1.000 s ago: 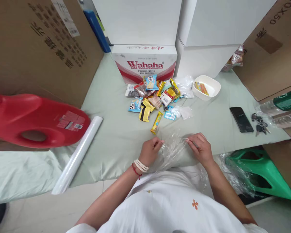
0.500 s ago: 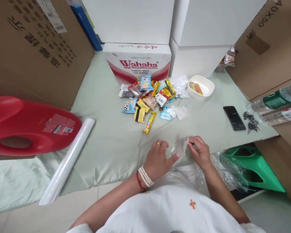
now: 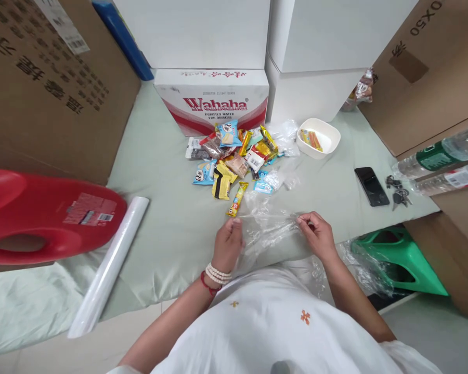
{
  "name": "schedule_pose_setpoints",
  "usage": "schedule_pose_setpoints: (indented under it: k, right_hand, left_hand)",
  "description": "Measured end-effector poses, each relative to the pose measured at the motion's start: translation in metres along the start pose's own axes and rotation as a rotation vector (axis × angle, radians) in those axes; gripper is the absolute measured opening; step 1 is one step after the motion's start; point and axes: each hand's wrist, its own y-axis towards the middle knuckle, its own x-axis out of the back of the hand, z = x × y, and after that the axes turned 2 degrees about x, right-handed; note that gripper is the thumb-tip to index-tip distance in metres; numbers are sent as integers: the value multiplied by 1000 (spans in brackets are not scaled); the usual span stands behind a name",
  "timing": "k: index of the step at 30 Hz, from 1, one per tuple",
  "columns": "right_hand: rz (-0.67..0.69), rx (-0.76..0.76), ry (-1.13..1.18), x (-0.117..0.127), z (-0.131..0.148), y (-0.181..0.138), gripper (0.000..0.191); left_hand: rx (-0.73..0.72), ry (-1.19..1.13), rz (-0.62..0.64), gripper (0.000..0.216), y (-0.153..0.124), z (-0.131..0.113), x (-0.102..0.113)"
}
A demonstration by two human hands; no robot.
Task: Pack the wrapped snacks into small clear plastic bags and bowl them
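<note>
A clear plastic bag (image 3: 267, 231) is stretched between my two hands at the near part of the cloth-covered table. My left hand (image 3: 228, 243), with a beaded bracelet at its wrist, pinches one side of the bag between thumb and fingers. On the other side, my right hand (image 3: 317, 234) grips the bag's edge with its fingertips. Just beyond my left hand lies a yellow snack stick (image 3: 237, 199). Behind it sits a pile of wrapped snacks (image 3: 237, 165), with crumpled clear plastic (image 3: 284, 136) beside it.
A white bowl (image 3: 331, 140) holds a few wrapped sticks. To the right are a phone (image 3: 372, 187), keys (image 3: 401, 197) and plastic bottles (image 3: 432, 156). A white roll (image 3: 109, 265) and a red jug (image 3: 54, 208) lie left. A Wahaha box (image 3: 214, 98) stands behind the pile.
My left hand has moved left and closed from spread fingers onto the bag. The bag, bunched at my right hand before, is now spread wide between both hands. The view has shifted slightly.
</note>
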Motion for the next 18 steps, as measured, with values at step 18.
schedule_pose_setpoints:
  k: [18]
  right_hand:
    - [319, -82, -175, -45, 8, 80, 31]
  left_hand:
    - [137, 38, -122, 53, 21, 20, 25]
